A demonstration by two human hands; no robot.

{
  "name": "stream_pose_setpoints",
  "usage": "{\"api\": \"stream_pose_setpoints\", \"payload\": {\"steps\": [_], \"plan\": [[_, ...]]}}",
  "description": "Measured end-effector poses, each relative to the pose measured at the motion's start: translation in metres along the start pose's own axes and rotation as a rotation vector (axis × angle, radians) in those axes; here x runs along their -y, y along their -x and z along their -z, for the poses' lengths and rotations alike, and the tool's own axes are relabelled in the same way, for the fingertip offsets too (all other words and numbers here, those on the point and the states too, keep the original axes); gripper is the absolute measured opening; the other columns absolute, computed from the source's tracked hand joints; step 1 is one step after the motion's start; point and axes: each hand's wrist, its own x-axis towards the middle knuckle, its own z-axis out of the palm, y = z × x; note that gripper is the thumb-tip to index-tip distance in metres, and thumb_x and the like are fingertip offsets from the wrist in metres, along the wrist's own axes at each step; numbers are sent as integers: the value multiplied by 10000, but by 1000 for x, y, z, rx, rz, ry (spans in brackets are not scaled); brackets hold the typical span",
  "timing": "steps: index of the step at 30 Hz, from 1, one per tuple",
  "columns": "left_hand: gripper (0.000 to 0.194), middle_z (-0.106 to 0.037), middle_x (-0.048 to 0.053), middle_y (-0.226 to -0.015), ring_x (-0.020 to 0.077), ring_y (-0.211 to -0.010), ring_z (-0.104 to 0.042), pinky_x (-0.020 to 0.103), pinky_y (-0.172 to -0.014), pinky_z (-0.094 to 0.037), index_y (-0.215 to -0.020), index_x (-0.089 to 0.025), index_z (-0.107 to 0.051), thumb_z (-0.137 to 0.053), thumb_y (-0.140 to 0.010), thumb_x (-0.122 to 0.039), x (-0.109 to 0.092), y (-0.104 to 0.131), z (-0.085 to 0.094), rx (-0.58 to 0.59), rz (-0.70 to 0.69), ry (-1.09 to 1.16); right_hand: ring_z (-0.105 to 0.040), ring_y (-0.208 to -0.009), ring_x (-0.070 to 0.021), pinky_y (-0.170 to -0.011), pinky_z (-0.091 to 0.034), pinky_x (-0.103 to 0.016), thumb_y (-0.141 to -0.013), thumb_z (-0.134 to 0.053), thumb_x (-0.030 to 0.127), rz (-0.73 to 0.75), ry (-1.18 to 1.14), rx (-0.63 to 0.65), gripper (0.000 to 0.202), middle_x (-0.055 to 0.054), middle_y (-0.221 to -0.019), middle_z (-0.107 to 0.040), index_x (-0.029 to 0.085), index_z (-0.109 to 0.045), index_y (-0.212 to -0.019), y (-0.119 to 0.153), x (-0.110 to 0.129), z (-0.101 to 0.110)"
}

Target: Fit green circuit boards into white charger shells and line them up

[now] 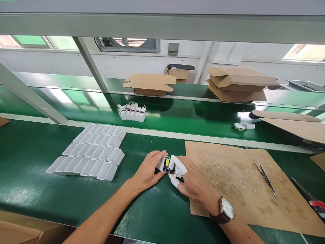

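Note:
My left hand (150, 169) is closed round a white plastic housing (160, 164) near the front middle of the green table. Against its open end, my right hand (191, 178), with white covers on the thumb and a finger, grips a small circuit assembly (170, 165) with yellow and white parts. The assembly sits partly at the housing's mouth; how deep it goes is hidden by my fingers. To the left, rows of white housings (87, 151) lie side by side on the table.
Tweezers (265, 178) rest on a stained brown cardboard sheet (228, 169); red-handled scissors (311, 200) lie at far right. Across the pale strip, the green belt holds a white housing group (132, 112) and a loose assembly (243, 126). Cardboard boxes (238, 84) stand on the back ledge.

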Motion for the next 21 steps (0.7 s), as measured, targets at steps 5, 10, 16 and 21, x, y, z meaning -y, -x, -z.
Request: {"api": "stream_pose_setpoints", "payload": {"steps": [5,10,16,21], "plan": [[779,-610,109,-1412,310,-1290,-538,521,-1086,-486,-1582,-292,-309,-699,-919,-168,0,2,-5,28,54,50,-629,-1203,-360,-990,-594,-551,-966,-610,186,-66,-47,50,640,-186,-1319,-639,182,-352,-1551,0,1,0],[845,-585,137,-1459,315,-1351,-538,549,-1136,-465,-1568,-281,-317,-779,-862,-231,-1,3,-12,71,197,342,-684,-1188,-297,-1023,-601,-489,-1038,-532,361,-261,-271,-6,490,-117,-1357,-667,273,-459,-1515,2,-1,6],[737,-602,143,-1460,282,-1294,-627,479,-1146,-487,-1517,-229,-406,-759,-874,-294,-3,-2,-11,-3,378,673,-692,-1209,-291,-1023,-612,-478,-1032,-456,315,-300,-243,0,425,-58,-1338,-700,329,-568,-1442,10,-30,-8],[444,-724,103,-1234,236,-1073,-706,409,-987,-559,-1452,-206,-490,-458,-1062,-417,-14,-6,0,-4,499,557,-699,-1196,-278,-1016,-617,-433,-1007,-550,296,-145,-230,-38,410,-67,-1373,-676,305,-582,-1416,11,-32,-22]]}}
